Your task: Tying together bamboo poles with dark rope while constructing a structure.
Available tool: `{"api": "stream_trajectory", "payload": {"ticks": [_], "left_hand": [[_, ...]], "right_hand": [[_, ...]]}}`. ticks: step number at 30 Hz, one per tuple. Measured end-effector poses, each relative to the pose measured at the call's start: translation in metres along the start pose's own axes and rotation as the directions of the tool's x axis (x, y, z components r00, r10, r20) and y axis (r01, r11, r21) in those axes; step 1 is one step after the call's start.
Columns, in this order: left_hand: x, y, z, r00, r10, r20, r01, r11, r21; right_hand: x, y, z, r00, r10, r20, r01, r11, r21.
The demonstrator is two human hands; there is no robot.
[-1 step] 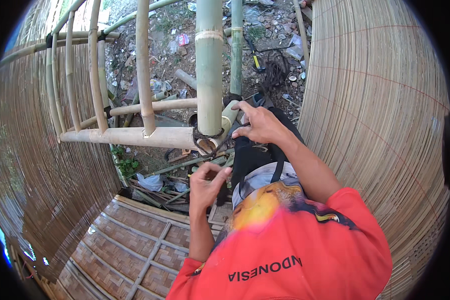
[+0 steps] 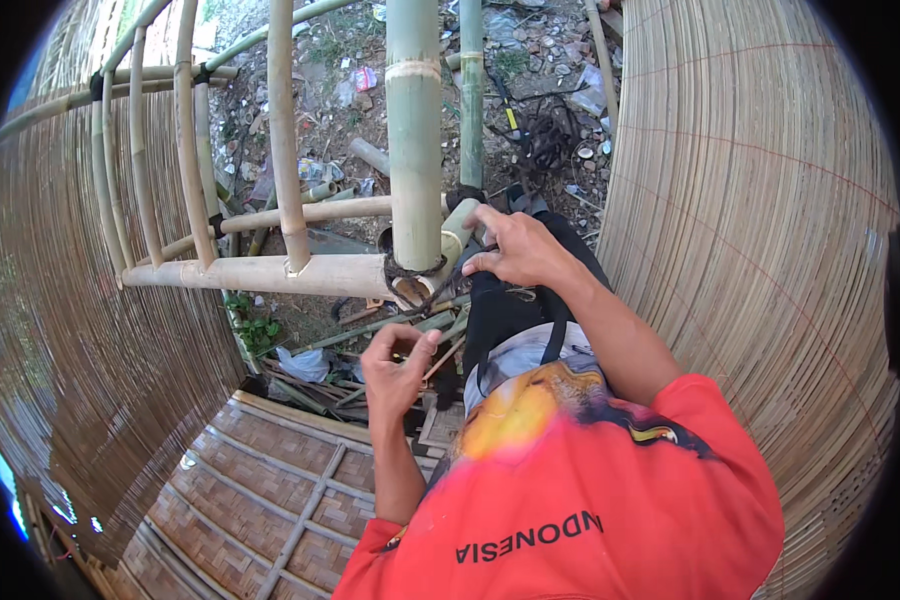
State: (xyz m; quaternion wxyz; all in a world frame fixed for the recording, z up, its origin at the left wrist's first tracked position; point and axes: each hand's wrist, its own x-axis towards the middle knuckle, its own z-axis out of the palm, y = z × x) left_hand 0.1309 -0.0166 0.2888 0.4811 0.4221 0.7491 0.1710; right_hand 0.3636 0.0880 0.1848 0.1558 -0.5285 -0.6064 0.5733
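Observation:
A dark cord (image 2: 417, 276) is wound around the joint where a thick green upright bamboo pole (image 2: 413, 150) meets a pale horizontal bamboo pole (image 2: 270, 274). My right hand (image 2: 518, 250) is right beside that joint, with its fingers closed on the cord. My left hand (image 2: 398, 365) is lower, below the joint. Its thumb is pressed to its curled fingers, and a thin strand of the cord seems to run down to it. My red shirt fills the bottom of the view.
Curved walls of fine bamboo slats rise at the left (image 2: 80, 330) and right (image 2: 760, 250). A frame of pale bamboo rungs (image 2: 195, 170) stands at upper left. Woven mat panels (image 2: 270, 490) lie below. Far down are littered ground and a coil of black cord (image 2: 545, 135).

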Motion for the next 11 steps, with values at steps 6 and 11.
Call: {"api": "stream_trajectory", "payload": {"ticks": [6, 11], "left_hand": [[0.029, 0.015, -0.016, 0.925, 0.373, -0.075, -0.293, 0.823, 0.486], [0.045, 0.011, -0.014, 0.967, 0.245, 0.074, -0.253, 0.866, 0.432]], "right_hand": [[0.004, 0.029, 0.012, 0.983, -0.18, 0.048, 0.176, 0.982, 0.068], [0.0, 0.035, 0.014, 0.956, -0.291, -0.038, 0.294, 0.944, 0.151]]}}
